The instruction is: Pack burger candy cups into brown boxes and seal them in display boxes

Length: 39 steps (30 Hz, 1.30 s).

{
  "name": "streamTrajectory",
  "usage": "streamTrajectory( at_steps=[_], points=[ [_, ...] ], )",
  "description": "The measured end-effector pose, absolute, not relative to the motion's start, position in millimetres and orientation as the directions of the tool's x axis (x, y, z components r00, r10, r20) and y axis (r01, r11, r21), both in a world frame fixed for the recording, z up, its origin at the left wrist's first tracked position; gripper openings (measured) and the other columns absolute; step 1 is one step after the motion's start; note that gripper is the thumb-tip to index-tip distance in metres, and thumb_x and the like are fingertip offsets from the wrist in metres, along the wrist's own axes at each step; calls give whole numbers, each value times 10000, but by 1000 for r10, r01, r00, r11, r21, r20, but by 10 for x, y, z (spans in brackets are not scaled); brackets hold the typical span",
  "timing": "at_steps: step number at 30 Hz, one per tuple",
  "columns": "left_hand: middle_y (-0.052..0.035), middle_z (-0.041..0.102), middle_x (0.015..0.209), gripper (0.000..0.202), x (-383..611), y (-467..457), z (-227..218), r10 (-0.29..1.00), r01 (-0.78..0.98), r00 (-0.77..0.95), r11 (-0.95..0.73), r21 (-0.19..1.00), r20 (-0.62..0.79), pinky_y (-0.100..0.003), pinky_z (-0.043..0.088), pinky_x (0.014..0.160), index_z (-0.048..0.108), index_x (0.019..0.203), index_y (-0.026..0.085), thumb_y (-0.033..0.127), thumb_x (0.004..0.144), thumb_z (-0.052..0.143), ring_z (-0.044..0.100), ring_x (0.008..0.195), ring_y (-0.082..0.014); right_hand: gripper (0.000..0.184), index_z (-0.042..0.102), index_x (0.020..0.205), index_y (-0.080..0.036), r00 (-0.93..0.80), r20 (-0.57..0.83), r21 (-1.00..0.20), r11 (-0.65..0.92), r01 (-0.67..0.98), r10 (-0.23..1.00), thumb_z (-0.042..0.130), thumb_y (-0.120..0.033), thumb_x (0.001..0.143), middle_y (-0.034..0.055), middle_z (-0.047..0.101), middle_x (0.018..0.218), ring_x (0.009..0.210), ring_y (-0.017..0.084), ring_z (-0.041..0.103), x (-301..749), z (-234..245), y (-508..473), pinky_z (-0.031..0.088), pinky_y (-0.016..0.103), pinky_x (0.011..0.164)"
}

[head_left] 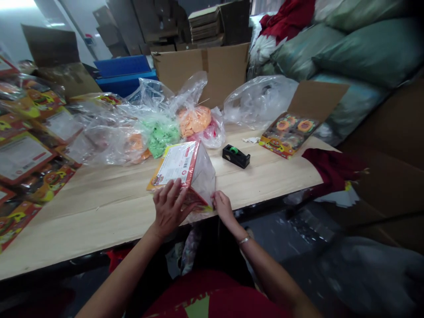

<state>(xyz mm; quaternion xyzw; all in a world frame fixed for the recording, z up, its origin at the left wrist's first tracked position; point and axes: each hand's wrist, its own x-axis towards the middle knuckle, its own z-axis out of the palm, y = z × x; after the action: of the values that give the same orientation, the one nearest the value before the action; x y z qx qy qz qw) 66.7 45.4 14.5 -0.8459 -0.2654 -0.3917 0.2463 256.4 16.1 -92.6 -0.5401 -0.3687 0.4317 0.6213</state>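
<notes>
A clear plastic packet with a printed card back (185,170) lies at the near edge of the wooden table (99,207). My left hand (169,206) rests on its near left side with the fingers spread flat over the card. My right hand (221,206) pinches the packet's near right corner, fingers closed on the plastic. A black tape dispenser (236,156) with green tape sits just beyond the packet to the right.
Clear bags of orange, green and pink pieces (159,128) lie behind the packet. Finished packets (26,154) are piled at the left. An open carton of packets (291,130) stands at the right, with a big cardboard box (202,70) and sacks behind.
</notes>
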Motion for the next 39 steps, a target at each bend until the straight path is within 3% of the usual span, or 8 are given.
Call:
streamTrajectory(
  at_steps=[4,10,15,17,20,26,36,39],
  points=[
    [-98,677,1283,796,674,482,255,217,578,564,-793,-194,796,-433,335,1062,350,1501,296,219,815,747,571,1258,-272,457,488,713,-224,314,39,-997,60,-58,949,418,-639,892,-47,446,564,530,129,419,2606,-956,156,334,254,531],
    [-23,716,1210,409,677,642,514,62,428,701,-834,-348,711,-444,327,1116,646,1208,363,125,876,653,671,1025,-186,411,488,723,-225,175,77,-989,54,134,982,345,-529,960,-11,507,612,586,154,479,2636,-895,-118,373,266,585],
    [-71,653,1315,374,730,569,387,99,373,659,-904,-210,746,-451,438,1053,668,1133,307,88,830,691,583,1242,-239,193,624,808,-221,-193,-228,-725,-34,688,954,466,-215,918,52,673,792,731,195,616,2712,-1224,-1012,418,296,706],
    [-70,644,1326,406,755,554,313,118,378,638,-909,-176,761,-447,468,1024,667,1144,315,89,810,716,556,1275,-254,147,673,941,-198,-129,-311,-583,-82,808,942,613,-184,808,110,701,958,922,264,645,2919,-1276,-1191,443,362,839],
    [-42,637,1338,444,789,582,240,101,385,623,-903,-191,776,-439,466,1019,667,1158,358,106,799,735,544,1285,-253,390,652,1136,-154,43,-184,-494,-130,860,982,647,-138,747,174,654,1169,1131,317,585,3353,-1095,-1075,421,447,974],
    [-34,625,1340,445,818,656,216,71,388,649,-887,-250,758,-416,449,1018,662,1154,378,123,798,745,537,1281,-247,232,654,1010,-192,204,194,-971,158,180,959,580,-388,910,65,689,972,929,206,644,3385,-347,-308,498,342,849],
    [-72,578,1350,276,800,607,317,136,361,695,-916,-178,706,-433,485,993,697,1052,318,164,825,723,509,1270,-266,462,503,730,-216,38,63,-877,73,-474,997,743,-610,726,-20,557,713,682,144,513,2670,-89,-81,423,278,705],
    [-96,554,1380,259,799,578,353,130,323,705,-934,-153,697,-451,471,1006,691,1039,277,153,814,724,502,1276,-285,451,507,731,-210,-15,51,-875,38,-483,999,743,-593,747,-22,560,684,660,135,504,2725,-97,-155,407,270,702]
  ],
)
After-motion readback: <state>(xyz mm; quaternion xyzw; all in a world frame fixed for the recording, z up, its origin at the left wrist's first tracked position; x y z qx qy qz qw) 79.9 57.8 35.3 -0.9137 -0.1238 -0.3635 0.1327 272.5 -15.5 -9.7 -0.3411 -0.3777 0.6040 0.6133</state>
